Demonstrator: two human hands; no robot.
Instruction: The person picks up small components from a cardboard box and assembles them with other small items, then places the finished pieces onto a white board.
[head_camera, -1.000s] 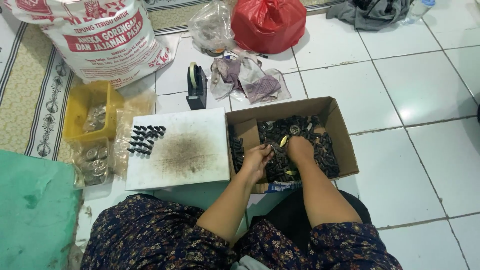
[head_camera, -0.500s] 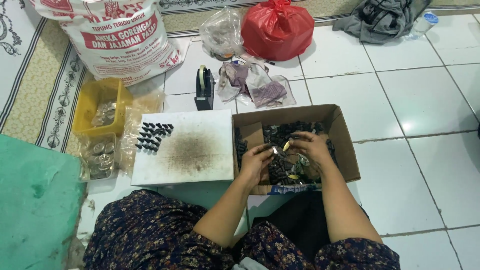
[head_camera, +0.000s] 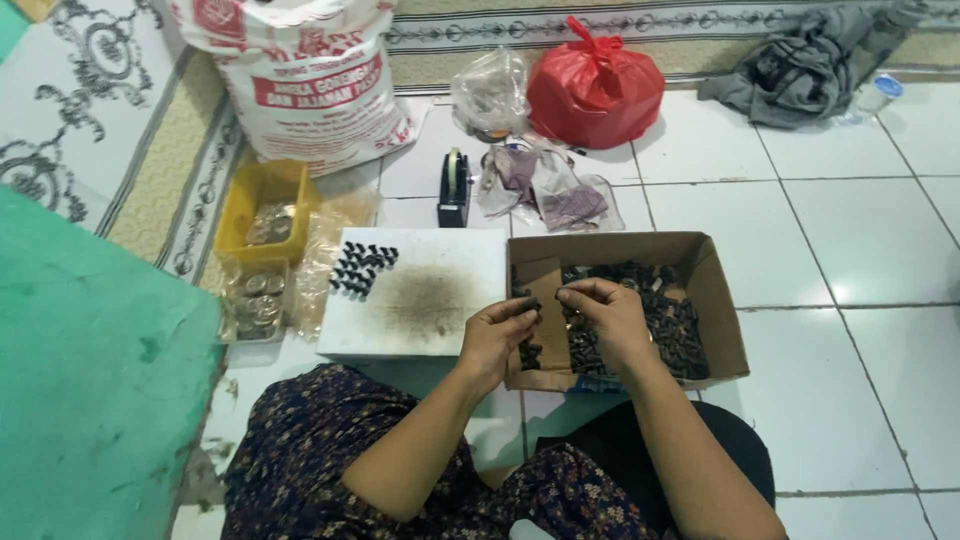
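Head view: left hand (head_camera: 497, 335) and right hand (head_camera: 607, 315) held close over cardboard box (head_camera: 722, 305), each pinching small dark piece; box filled with dark pieces (head_camera: 672, 322); white board (head_camera: 420, 292) just left, dark pieces rowed (head_camera: 361, 268) on it.

Open brown cardboard box (head_camera: 715, 300), rectangular, flaps up: directly under both hands, filled with small dark pieces.

Large white woven sack (head_camera: 310, 85) with red printed label panel: well beyond hands, up-left, leaning at rug edge.

Red plastic bag (head_camera: 595, 90), knotted top: far above hands, near wall.

Clear plastic bag (head_camera: 490, 92): just left of red one.

Small clear pouches (head_camera: 560, 195) with purplish contents: between red bag and box.

Yellow plastic tray (head_camera: 250, 200), rectangular: far left of hands.
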